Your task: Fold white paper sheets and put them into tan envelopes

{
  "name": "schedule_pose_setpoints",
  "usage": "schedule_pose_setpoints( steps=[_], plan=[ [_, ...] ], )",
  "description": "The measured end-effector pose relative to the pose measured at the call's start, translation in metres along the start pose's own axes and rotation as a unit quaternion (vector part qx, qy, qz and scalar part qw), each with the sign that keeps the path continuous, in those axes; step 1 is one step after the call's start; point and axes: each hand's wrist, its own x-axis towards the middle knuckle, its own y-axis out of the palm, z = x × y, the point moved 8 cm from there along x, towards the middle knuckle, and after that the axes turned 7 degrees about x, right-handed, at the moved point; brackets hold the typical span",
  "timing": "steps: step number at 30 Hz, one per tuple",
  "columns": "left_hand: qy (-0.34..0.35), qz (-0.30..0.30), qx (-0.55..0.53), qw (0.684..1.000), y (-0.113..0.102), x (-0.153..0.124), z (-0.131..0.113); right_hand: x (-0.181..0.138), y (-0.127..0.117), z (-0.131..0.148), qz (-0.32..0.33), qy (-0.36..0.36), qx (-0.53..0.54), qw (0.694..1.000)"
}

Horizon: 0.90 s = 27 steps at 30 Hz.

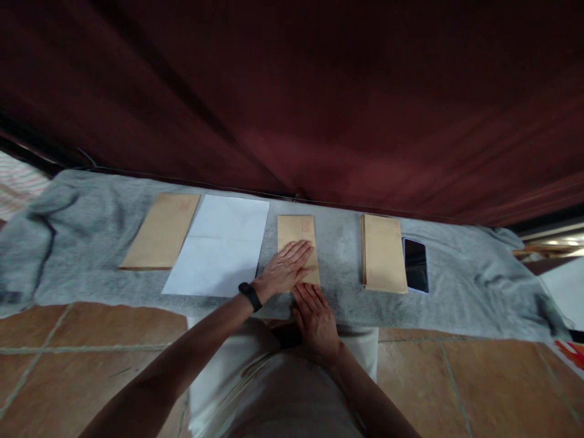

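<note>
A brown paper envelope (292,229) with red print at its far right corner lies on the grey cloth in front of me. My left hand (286,266) rests flat across its middle, fingers stretched out to the right. At the envelope's near edge, my right hand (316,316) lays its extended fingers on the paper, just below the left one. Left of the hands are white sheets of paper (219,243) with a faint crease across them. Further left lies a stack of brown envelopes (162,230). Another envelope stack (384,254) sits to the right.
A phone (415,264) with a dark screen lies beside the right stack. The grey cloth (340,261) covers a long narrow surface, rumpled at both ends. Behind it hangs a dark red curtain (319,121). Tiled floor (424,377) shows at the near side.
</note>
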Motion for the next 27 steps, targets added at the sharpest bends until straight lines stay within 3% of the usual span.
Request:
schedule_pose_setpoints(
  steps=[7, 17, 21, 27],
  plan=[
    [-0.006, -0.025, 0.084, 0.996, -0.004, 0.024, 0.023, -0.002, 0.002, 0.001, -0.006, -0.015, -0.009, 1.0],
    [-0.055, -0.008, 0.108, 0.993, -0.002, 0.051, 0.057, -0.001, -0.001, 0.003, -0.005, -0.019, -0.015, 1.0],
    [-0.036, -0.004, 0.1, 0.994, -0.002, 0.047, 0.043, 0.0, -0.002, 0.004, -0.012, -0.02, -0.017, 1.0],
    [0.03, 0.001, 0.079, 0.996, 0.001, 0.014, 0.006, 0.0, -0.001, 0.003, -0.027, -0.017, -0.014, 0.999]
  ],
)
